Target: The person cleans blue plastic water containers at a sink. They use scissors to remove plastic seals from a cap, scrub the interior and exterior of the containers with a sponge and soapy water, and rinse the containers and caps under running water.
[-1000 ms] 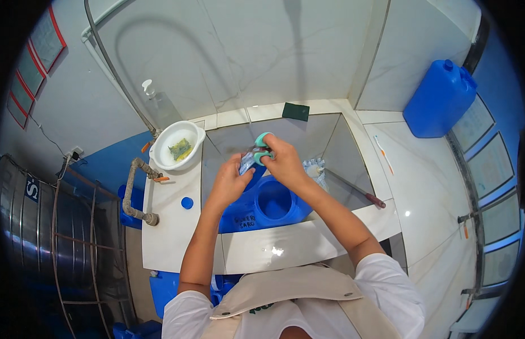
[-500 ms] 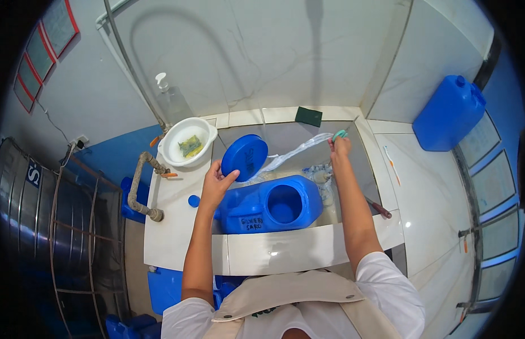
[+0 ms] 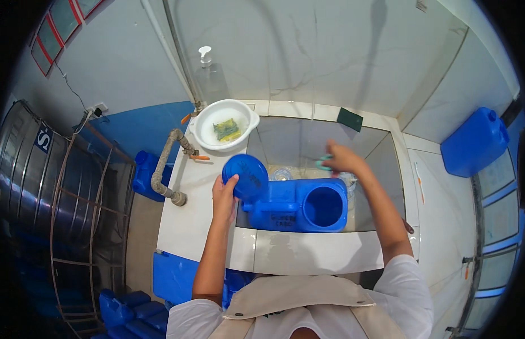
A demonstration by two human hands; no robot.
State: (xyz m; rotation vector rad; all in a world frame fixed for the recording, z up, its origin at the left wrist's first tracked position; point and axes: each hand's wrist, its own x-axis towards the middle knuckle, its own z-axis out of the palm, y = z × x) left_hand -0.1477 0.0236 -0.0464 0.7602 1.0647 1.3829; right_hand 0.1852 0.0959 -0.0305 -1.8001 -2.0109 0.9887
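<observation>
- Blue lid (image 3: 245, 176), round and flat, sits at 10 o'clock from the blue container (image 3: 279, 204), with 12 o'clock pointing away from the person.
- The left hand (image 3: 223, 199) grips the lid near its edge, thumb on the upward face, the other fingers mostly hidden beneath.
- The container lies on its side in a grey-walled sink (image 3: 285, 138), its wide round mouth uncovered at the 3 o'clock end. The lid overlaps its 9 o'clock end in this view; whether they touch, I cannot tell.
- The right hand (image 3: 346, 158), blurred, is at 1 to 2 o'clock, fingers curled around teal-handled scissors (image 3: 324, 164). Whether the blades are apart or together cannot be told.
- Crumpled clear plastic (image 3: 349, 179) lies at 2 o'clock, beside the mouth.
- A white basin (image 3: 203, 133) holding a yellow-green sponge (image 3: 227, 130) is near 11 o'clock; a dark green pad (image 3: 350, 120) rests at 1 o'clock.
- For good handling, I judge: keep the lid pinched at its edge, away from the wet sink, and the scissor tips clear of the left hand.
</observation>
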